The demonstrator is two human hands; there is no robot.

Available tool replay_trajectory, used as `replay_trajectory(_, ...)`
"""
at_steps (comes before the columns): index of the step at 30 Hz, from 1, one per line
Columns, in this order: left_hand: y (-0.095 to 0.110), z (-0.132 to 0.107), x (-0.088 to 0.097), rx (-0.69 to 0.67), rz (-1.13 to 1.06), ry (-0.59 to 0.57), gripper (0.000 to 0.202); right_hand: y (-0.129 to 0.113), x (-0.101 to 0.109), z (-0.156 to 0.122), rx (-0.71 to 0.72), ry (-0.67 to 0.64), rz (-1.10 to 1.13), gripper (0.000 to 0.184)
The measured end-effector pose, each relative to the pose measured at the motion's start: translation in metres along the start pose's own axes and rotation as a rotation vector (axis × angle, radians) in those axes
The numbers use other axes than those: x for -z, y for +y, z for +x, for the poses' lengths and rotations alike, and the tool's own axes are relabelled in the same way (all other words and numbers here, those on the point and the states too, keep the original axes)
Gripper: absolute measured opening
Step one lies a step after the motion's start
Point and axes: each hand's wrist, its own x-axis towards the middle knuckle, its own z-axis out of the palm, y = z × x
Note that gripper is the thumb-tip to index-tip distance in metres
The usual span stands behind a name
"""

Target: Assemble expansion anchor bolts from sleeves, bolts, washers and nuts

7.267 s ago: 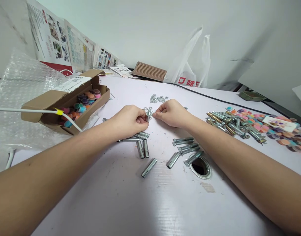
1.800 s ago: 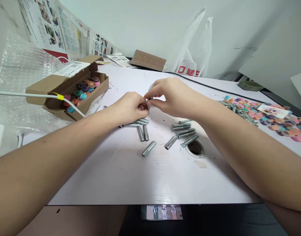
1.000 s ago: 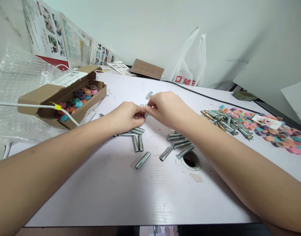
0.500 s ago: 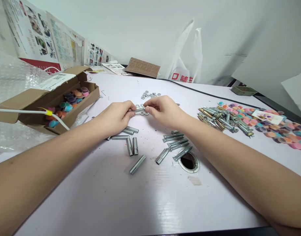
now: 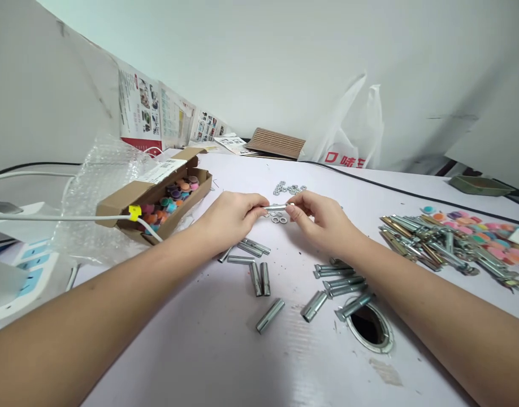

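Note:
Between my hands, level above the table, is a silvery expansion bolt point(image 5: 275, 208). My left hand point(image 5: 229, 217) pinches its left end with thumb and fingers. The fingers of my right hand point(image 5: 323, 217) are closed on the right end, covering it. Just below and behind the bolt lie several flat washers point(image 5: 279, 220). Farther back is a scatter of hex nuts point(image 5: 291, 189). Nearer me several metal sleeves point(image 5: 270, 315) lie loose, some partly behind my left wrist. Several bolts point(image 5: 342, 282) with flared ends lie beside my right forearm.
At left stands an open cardboard box point(image 5: 195, 189) of coloured caps, with bubble wrap point(image 5: 102, 192), a white cable and a power strip point(image 5: 26, 277). A pile of anchor bolts point(image 5: 437, 240) and coloured caps point(image 5: 497, 243) lies right. A round hole point(image 5: 372, 328) opens in the table.
My view has turned left, so everything appears farther right and a little lower. Both hands keep their hold on the expansion bolt, and the right fingers now cover its end differently.

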Motion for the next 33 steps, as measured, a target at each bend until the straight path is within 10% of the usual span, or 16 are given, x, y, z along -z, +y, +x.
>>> replay_trajectory(4, 0.001, 0.000, -0.001, -0.002, -0.012, 0.020, 0.026, 0.000, 0.000, -0.002, -0.027, -0.037, 0.011, 0.055)
replay_trajectory(9, 0.001, 0.000, -0.002, 0.008, -0.022, 0.015, 0.026, 0.003, 0.001, -0.001, 0.063, 0.088, 0.055, 0.031)
replay_trajectory(13, 0.005, -0.001, 0.000, 0.000, -0.007, 0.042, 0.026, 0.007, 0.001, -0.001, -0.043, 0.010, 0.093, 0.060)
replay_trajectory(28, 0.007, 0.000, -0.004, 0.044, -0.031, 0.166, 0.023, 0.002, 0.001, -0.003, 0.126, 0.126, -0.016, 0.048)
replay_trajectory(33, 0.010, -0.002, -0.004, 0.016, 0.002, 0.116, 0.026, 0.001, 0.002, -0.004, -0.106, -0.002, 0.128, 0.076)
